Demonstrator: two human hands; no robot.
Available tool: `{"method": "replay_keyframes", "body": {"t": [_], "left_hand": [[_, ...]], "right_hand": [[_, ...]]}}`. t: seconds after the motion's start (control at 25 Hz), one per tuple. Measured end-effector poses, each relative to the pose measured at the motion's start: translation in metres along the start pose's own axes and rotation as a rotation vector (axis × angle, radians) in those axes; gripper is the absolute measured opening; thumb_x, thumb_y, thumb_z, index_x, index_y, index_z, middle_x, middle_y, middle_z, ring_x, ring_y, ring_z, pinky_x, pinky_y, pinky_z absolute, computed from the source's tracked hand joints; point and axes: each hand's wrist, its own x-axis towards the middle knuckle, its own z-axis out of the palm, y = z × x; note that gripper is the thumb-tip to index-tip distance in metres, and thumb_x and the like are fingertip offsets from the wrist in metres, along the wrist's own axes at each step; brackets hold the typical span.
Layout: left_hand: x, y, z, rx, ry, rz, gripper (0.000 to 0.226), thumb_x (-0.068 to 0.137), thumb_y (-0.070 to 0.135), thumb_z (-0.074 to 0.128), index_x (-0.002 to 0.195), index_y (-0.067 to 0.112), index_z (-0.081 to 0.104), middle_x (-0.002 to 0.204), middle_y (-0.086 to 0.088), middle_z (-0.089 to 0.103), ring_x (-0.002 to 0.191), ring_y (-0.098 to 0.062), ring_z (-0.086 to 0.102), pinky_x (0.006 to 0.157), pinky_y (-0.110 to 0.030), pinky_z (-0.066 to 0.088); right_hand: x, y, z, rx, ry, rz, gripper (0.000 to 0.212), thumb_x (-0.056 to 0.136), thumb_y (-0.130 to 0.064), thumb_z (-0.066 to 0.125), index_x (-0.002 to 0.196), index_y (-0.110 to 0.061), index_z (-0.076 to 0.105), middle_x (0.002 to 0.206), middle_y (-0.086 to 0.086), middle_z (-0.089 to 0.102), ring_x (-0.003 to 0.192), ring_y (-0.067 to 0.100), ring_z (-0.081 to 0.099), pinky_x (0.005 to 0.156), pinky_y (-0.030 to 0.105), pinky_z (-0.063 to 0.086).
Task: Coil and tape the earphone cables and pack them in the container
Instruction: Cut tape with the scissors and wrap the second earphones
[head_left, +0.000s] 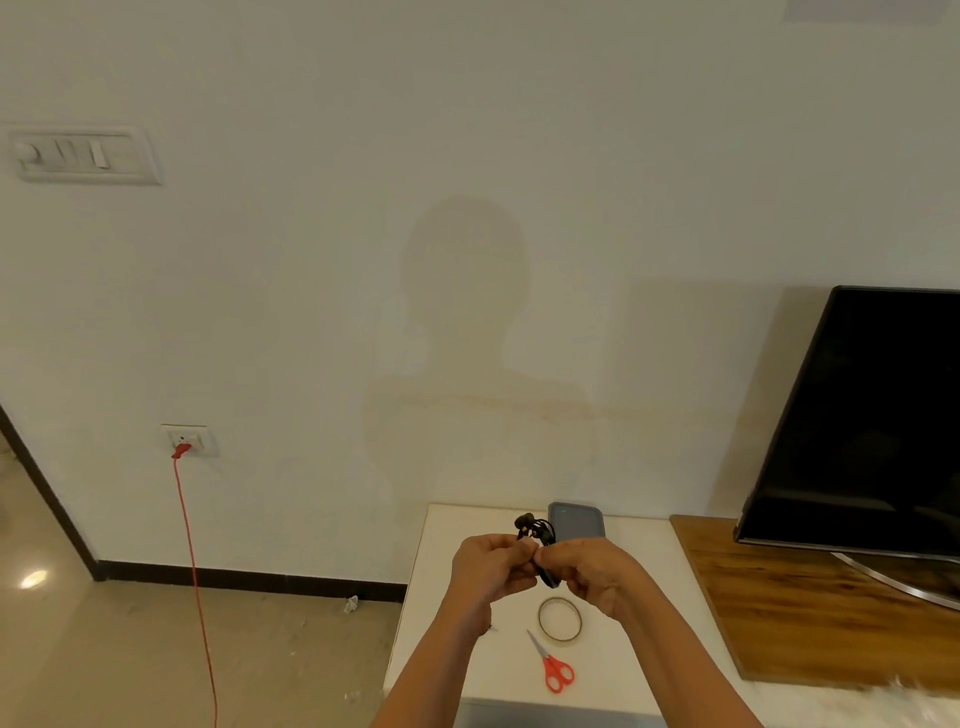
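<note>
Forearms: both bare, entering from the bottom edge and converging above the white table (649, 613).
Left hand (491, 569): fingers curled closed, pinching the black earphone cable bundle (537, 540) at its left side.
Right hand (597, 571): fingers curled closed, pinching the same bundle from the right; thumbs of the two hands nearly meet.
Earphone cable bundle: held in the air above the table between both hands; coiled loops and an earbud stick up above the fingers, a short dark end hangs below them. Whether tape is on it cannot be told.
Container (577, 519): grey, rounded rectangle, lying flat on the table beyond the hands, near the wall; partly hidden by the bundle.
Tape roll (559, 619): thin clear ring, flat on the table just below the right hand.
Scissors (551, 665): red handles, blades closed and pointing away to the upper left; beside the tape roll, on its near side.
Television (872, 415): dark screen at right, standing on a wooden board (779, 613) next to the white table.
Red cord (195, 571): plugged into a wall socket (188, 440) at left, hanging down to the floor.
</note>
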Motion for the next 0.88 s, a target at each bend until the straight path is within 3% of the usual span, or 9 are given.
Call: {"method": "replay_keyframes", "body": {"t": [0.16, 0.32, 0.44, 0.56, 0.64, 0.88], "left_hand": [[0.000, -0.002, -0.001, -0.042, -0.022, 0.051, 0.017, 0.086, 0.017, 0.069, 0.087, 0.000, 0.072, 0.079, -0.018, 0.072, 0.078, -0.026, 0.072, 0.070, -0.029, 0.058], [0.003, -0.002, -0.001, -0.203, 0.019, -0.024, 0.021, 0.086, 0.018, 0.069, 0.092, -0.002, 0.071, 0.085, -0.021, 0.073, 0.082, -0.029, 0.073, 0.068, -0.029, 0.059], [0.008, -0.004, -0.002, -0.262, 0.031, -0.047, 0.025, 0.085, 0.018, 0.070, 0.098, -0.004, 0.070, 0.091, -0.022, 0.074, 0.086, -0.030, 0.073, 0.069, -0.029, 0.060], [0.013, -0.012, -0.004, -0.302, 0.036, -0.081, 0.027, 0.084, 0.018, 0.071, 0.100, -0.004, 0.070, 0.092, -0.023, 0.074, 0.087, -0.031, 0.073, 0.071, -0.030, 0.060], [0.017, -0.019, -0.004, -0.281, 0.059, -0.095, 0.026, 0.084, 0.018, 0.071, 0.100, -0.003, 0.070, 0.090, -0.022, 0.074, 0.085, -0.030, 0.073, 0.071, -0.030, 0.061], [0.036, -0.037, -0.003, -0.252, 0.114, -0.083, 0.020, 0.084, 0.016, 0.070, 0.098, 0.000, 0.071, 0.093, -0.017, 0.075, 0.086, -0.024, 0.074, 0.075, -0.027, 0.059]], "right_hand": [[0.004, -0.002, -0.004, -0.026, -0.041, -0.042, 0.004, 0.077, -0.006, 0.073, 0.080, -0.004, 0.075, 0.081, 0.012, 0.068, 0.069, 0.015, 0.051, 0.061, 0.023, 0.038], [-0.002, 0.015, 0.011, -0.177, 0.153, -0.528, 0.018, 0.088, -0.011, 0.063, 0.083, -0.024, 0.074, 0.081, -0.008, 0.073, 0.077, 0.004, 0.067, 0.067, 0.012, 0.047], [0.000, 0.031, 0.024, -0.380, 0.302, -0.762, 0.021, 0.084, -0.014, 0.069, 0.097, -0.031, 0.072, 0.082, -0.028, 0.068, 0.079, -0.010, 0.064, 0.070, 0.004, 0.046], [0.017, 0.050, 0.030, -0.669, 0.460, -0.949, 0.025, 0.077, -0.014, 0.077, 0.099, -0.025, 0.075, 0.086, -0.017, 0.073, 0.074, 0.002, 0.067, 0.072, 0.018, 0.052], [0.026, 0.058, 0.032, -0.731, 0.530, -0.989, 0.025, 0.071, -0.012, 0.082, 0.093, -0.023, 0.076, 0.081, -0.010, 0.075, 0.066, 0.010, 0.068, 0.064, 0.022, 0.051], [0.044, 0.066, 0.039, -0.746, 0.613, -0.922, 0.021, 0.068, -0.015, 0.084, 0.084, -0.024, 0.075, 0.075, -0.012, 0.074, 0.060, 0.006, 0.065, 0.061, 0.024, 0.048]]}}
